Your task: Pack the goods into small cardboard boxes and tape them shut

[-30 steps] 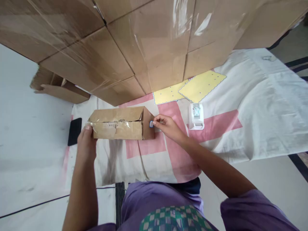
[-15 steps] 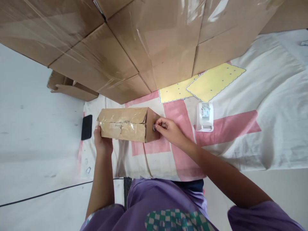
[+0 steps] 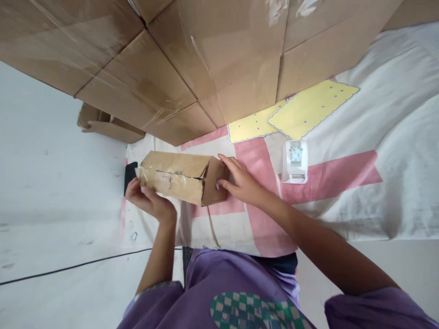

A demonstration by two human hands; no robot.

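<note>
A long brown cardboard box (image 3: 171,183) lies across the table in front of me, its top seam covered with shiny tape and torn near the right end. At its left end my left hand (image 3: 152,201) is bent, with thumb and fingertips closed on a bit of clear tape (image 3: 137,172) that sticks out past the edge. My right hand (image 3: 242,183) holds the right end of the box, with the thumb on the end face and the forefinger stretched to the far corner. A small pale bit (image 3: 217,185) shows by that thumb.
Big taped cartons (image 3: 240,68) wall off the back of the table. An open carton (image 3: 113,128) stands at the back left, and a black phone (image 3: 130,171) lies by the left edge. To the right are a white tape dispenser (image 3: 295,162) and yellow cards (image 3: 312,112).
My left hand has shifted from gripping the box's left corner to pinching at its end. My right hand has gone from a pinch to spread fingers on the end face. The box has turned slightly.
</note>
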